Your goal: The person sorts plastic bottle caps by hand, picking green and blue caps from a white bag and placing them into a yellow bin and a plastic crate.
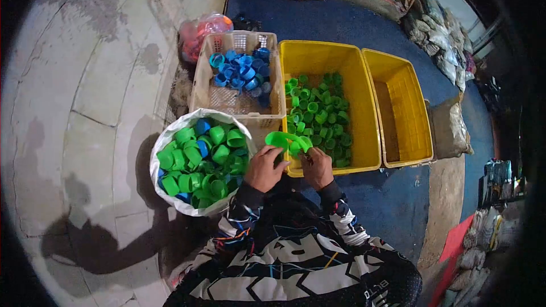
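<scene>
My left hand (264, 167) is closed on a bright green plastic cap (277, 140). A curved green strip (300, 141) reaches from the cap to my right hand (317, 167), whose fingers pinch its end. Both hands are held in front of my chest, over the near left corner of a yellow crate (368, 169). Inside that crate lie many small green caps (321, 115). By my left forearm stands a white sack (156, 162), filled with larger green caps (194, 155) and a few blue caps (202, 126).
Behind the sack, a cream crate (198, 88) holds blue caps (244, 71). A second yellow crate (412, 111) is to the right, with a sack (453, 126) beside it. A clear bag of red and orange items (206, 31) sits at the back left. Stuffed sacks (438, 34) line the far right.
</scene>
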`<action>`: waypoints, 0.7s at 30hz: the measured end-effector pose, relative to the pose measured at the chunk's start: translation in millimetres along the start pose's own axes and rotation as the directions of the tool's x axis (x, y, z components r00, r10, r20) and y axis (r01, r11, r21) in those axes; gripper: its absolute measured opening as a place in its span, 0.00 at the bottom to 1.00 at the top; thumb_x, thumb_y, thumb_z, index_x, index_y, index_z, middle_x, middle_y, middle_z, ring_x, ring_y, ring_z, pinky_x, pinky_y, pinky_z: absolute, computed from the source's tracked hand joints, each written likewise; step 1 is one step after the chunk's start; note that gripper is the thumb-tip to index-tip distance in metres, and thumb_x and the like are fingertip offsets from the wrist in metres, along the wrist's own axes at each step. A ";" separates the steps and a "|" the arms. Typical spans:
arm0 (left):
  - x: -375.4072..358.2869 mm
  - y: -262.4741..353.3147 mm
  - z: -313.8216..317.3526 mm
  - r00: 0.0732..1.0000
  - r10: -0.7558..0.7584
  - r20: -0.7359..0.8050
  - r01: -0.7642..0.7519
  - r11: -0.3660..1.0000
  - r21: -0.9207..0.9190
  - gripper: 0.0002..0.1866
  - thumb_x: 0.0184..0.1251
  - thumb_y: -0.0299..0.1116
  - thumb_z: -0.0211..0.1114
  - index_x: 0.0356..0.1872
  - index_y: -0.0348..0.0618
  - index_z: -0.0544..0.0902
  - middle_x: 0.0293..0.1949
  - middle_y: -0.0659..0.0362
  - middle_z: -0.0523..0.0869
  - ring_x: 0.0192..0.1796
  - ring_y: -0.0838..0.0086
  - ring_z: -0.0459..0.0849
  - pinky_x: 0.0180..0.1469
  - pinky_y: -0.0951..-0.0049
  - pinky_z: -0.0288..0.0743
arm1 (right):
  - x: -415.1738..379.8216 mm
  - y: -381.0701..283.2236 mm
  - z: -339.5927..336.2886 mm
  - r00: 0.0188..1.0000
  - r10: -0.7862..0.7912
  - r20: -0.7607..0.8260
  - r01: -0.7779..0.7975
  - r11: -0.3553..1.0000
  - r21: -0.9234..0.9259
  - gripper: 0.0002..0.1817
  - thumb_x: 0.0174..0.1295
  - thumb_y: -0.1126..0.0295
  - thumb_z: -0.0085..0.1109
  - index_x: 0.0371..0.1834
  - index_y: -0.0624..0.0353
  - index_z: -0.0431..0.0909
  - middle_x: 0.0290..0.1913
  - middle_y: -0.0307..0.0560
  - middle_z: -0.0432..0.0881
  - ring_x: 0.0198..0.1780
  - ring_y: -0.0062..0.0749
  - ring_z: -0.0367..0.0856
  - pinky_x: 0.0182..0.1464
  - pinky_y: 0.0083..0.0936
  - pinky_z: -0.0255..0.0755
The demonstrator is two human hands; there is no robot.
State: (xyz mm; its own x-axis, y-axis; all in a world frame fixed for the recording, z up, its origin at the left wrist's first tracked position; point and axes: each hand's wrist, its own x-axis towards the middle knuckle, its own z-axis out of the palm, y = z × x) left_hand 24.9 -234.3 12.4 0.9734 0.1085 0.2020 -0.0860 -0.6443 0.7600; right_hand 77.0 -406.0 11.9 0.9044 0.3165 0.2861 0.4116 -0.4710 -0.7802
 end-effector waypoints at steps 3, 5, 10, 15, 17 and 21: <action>25.8 -0.4 40.1 0.988 -0.037 0.151 0.032 0.999 0.041 0.23 0.57 0.39 0.70 0.50 0.35 0.79 0.49 0.47 0.80 0.48 0.53 0.81 0.50 0.59 0.76 | 6.7 40.4 -7.2 0.995 -0.008 -0.101 -0.004 0.992 -0.123 0.08 0.57 0.73 0.61 0.28 0.65 0.73 0.26 0.56 0.75 0.26 0.55 0.76 0.27 0.40 0.67; 43.9 -8.2 76.5 0.984 -0.013 0.179 0.008 1.000 0.026 0.24 0.58 0.40 0.69 0.52 0.36 0.78 0.52 0.48 0.78 0.53 0.52 0.78 0.55 0.58 0.73 | 15.1 61.2 -21.9 0.989 0.003 -0.150 -0.022 0.992 -0.122 0.07 0.58 0.74 0.59 0.27 0.64 0.73 0.27 0.58 0.76 0.30 0.60 0.76 0.29 0.44 0.68; 135.1 5.1 118.3 0.970 0.055 0.239 -0.072 0.995 0.066 0.33 0.56 0.40 0.71 0.60 0.34 0.72 0.61 0.48 0.73 0.60 0.51 0.75 0.59 0.59 0.72 | 65.9 125.7 -61.6 0.987 0.029 -0.156 -0.065 0.971 -0.230 0.11 0.56 0.76 0.59 0.42 0.65 0.77 0.38 0.60 0.80 0.41 0.56 0.80 0.41 0.42 0.74; 183.9 -21.9 150.1 0.940 -0.052 0.337 -0.025 0.975 0.221 0.43 0.55 0.43 0.72 0.68 0.32 0.62 0.71 0.47 0.62 0.68 0.52 0.68 0.64 0.60 0.68 | 81.1 203.2 -69.1 0.989 0.020 -0.146 -0.043 0.987 -0.158 0.25 0.55 0.76 0.61 0.58 0.66 0.72 0.49 0.62 0.81 0.49 0.50 0.83 0.49 0.35 0.77; 168.5 -44.2 163.9 0.971 -0.012 0.239 -0.040 0.976 0.212 0.39 0.55 0.43 0.72 0.64 0.32 0.68 0.65 0.46 0.70 0.63 0.52 0.73 0.61 0.61 0.71 | 70.8 226.2 -65.0 0.990 -0.024 -0.140 -0.001 0.984 -0.176 0.24 0.54 0.76 0.64 0.56 0.67 0.74 0.45 0.61 0.83 0.44 0.45 0.85 0.44 0.32 0.78; 122.5 -53.7 152.2 0.947 -0.124 0.297 0.112 0.992 0.057 0.33 0.57 0.46 0.71 0.58 0.34 0.75 0.55 0.44 0.79 0.52 0.56 0.82 0.54 0.61 0.76 | 39.5 250.3 -51.4 0.992 0.129 0.004 -0.129 0.988 -0.080 0.24 0.54 0.73 0.66 0.55 0.67 0.75 0.43 0.56 0.84 0.40 0.40 0.86 0.41 0.30 0.78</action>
State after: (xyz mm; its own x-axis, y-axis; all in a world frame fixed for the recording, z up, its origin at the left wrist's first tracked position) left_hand 181.1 -301.7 -97.7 0.9953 -0.0421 -0.0867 0.0362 -0.6702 0.7413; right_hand 221.6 -553.7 -143.5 0.9497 0.2558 0.1808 0.2995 -0.5722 -0.7635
